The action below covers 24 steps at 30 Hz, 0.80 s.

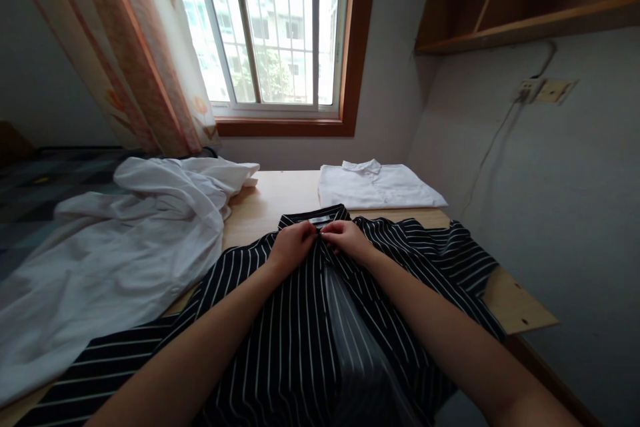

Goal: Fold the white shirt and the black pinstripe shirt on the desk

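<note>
A black shirt with white stripes lies spread face up on the wooden table, its collar toward the window. Just below the collar, my left hand pinches the edge of the front opening. Close beside it, my right hand pinches the facing edge, the fingertips of both hands nearly meeting. Whether a button sits between the fingers is too small to tell. Below my hands the front hangs apart, and the greyish inside shows through the gap. One sleeve lies to the right, the other to the lower left.
A folded white shirt lies at the back of the table. Crumpled white cloth covers the left side, beside a dark checked surface. A cord hangs from a wall socket at right, under a wooden shelf.
</note>
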Each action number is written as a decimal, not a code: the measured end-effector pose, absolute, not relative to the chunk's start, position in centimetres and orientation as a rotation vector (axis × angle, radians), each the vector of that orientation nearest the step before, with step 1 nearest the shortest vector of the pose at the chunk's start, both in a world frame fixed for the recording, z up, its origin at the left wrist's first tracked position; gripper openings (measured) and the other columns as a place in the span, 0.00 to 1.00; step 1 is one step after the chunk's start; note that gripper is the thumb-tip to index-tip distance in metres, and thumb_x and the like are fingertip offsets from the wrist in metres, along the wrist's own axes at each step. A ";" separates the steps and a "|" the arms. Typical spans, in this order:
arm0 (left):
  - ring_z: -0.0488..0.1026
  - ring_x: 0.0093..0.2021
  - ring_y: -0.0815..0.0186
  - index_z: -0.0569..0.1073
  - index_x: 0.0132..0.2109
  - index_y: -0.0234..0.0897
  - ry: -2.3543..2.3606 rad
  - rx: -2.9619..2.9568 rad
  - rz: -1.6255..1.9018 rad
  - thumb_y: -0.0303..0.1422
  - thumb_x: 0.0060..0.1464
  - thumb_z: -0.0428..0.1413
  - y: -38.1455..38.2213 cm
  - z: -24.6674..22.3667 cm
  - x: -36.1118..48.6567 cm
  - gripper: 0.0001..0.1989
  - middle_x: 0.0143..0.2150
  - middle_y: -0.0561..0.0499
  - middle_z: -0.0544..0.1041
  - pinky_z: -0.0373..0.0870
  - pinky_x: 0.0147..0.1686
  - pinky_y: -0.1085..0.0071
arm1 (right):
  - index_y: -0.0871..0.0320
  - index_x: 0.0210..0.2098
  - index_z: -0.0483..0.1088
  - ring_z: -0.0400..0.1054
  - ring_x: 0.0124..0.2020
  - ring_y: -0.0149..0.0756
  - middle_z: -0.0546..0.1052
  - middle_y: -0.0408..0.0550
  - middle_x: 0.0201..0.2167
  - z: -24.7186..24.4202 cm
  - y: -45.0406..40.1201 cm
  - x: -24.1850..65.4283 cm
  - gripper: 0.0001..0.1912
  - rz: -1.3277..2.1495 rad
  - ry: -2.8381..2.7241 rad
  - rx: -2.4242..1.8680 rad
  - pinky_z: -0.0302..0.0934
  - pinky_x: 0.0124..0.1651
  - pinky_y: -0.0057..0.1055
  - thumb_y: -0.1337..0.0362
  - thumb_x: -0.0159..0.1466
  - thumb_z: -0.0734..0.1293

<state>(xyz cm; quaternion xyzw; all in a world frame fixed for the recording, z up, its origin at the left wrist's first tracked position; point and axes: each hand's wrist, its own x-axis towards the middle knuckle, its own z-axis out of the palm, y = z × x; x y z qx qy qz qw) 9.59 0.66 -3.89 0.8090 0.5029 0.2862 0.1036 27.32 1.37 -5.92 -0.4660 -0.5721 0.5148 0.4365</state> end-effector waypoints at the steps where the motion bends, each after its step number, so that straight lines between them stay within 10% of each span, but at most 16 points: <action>1: 0.78 0.37 0.60 0.76 0.37 0.37 1.482 2.328 0.858 0.29 0.55 0.54 0.7 -3.9 9.6 0.06 0.35 0.49 0.81 0.70 0.39 0.66 | 0.61 0.34 0.77 0.70 0.25 0.31 0.78 0.45 0.28 -6.0 1.3 27.2 0.06 1.230 -1.449 -1.172 0.62 0.20 0.23 0.68 0.56 0.71; 8: 0.78 0.37 0.61 0.78 0.37 0.37 1.441 2.113 0.860 0.28 0.50 0.55 1.4 -4.1 9.2 0.08 0.34 0.50 0.82 0.71 0.40 0.68 | 0.60 0.31 0.78 0.74 0.35 0.38 0.80 0.48 0.32 -5.9 1.2 26.3 0.05 0.900 -1.621 -1.223 0.69 0.37 0.32 0.66 0.57 0.70; 18: 0.77 0.36 0.60 0.76 0.34 0.37 1.431 2.149 0.839 0.30 0.51 0.55 1.3 -3.8 9.4 0.06 0.33 0.49 0.81 0.70 0.37 0.67 | 0.59 0.33 0.77 0.72 0.28 0.37 0.78 0.47 0.29 -6.5 1.6 26.6 0.05 1.042 -1.558 -1.260 0.70 0.26 0.32 0.68 0.57 0.69; 24: 0.78 0.36 0.60 0.77 0.34 0.37 1.360 2.114 0.887 0.32 0.50 0.56 1.2 -3.9 9.1 0.06 0.33 0.50 0.81 0.71 0.40 0.66 | 0.59 0.30 0.79 0.75 0.37 0.39 0.81 0.49 0.32 -5.8 1.5 26.9 0.04 0.770 -1.774 -1.237 0.67 0.46 0.36 0.69 0.58 0.70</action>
